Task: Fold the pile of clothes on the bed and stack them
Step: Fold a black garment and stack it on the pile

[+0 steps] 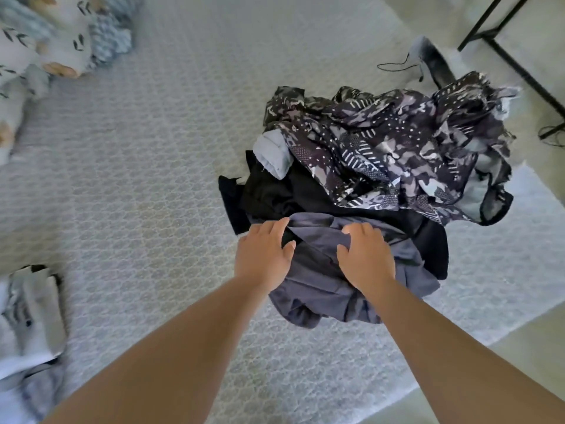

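Two bare forearms are stretched forward from the bottom of the view toward a heap of clothes on a bed. The left hand (265, 251) is laid on the near left edge of a grey-blue garment (321, 286), with the fingers bent over a fold of the cloth and the thumb pressed against it, so the fabric is gripped. The right hand (363, 255) is placed just beside it on the same garment, and its fingers are curled into a bunched ridge of the cloth, which is likewise grasped.

The grey-blue garment is seen crumpled at the front of the pile of clothes (382, 166), nearest the person. Directly behind it a black garment (275, 194) is spread, and a dark patterned piece (397, 142) with pale dots and stripes is heaped on top toward the back right. A pale blue piece (272, 154) is tucked at the pile's left side.

The pile is set on the right half of the bed (137, 179), which is covered in a pale, finely patterned sheet. Printed pillows (46, 41) are visible at the far left corner, and folded pale clothes (33, 316) are stacked at the near left edge. A black metal frame (513, 62) is seen on the floor beyond the bed.
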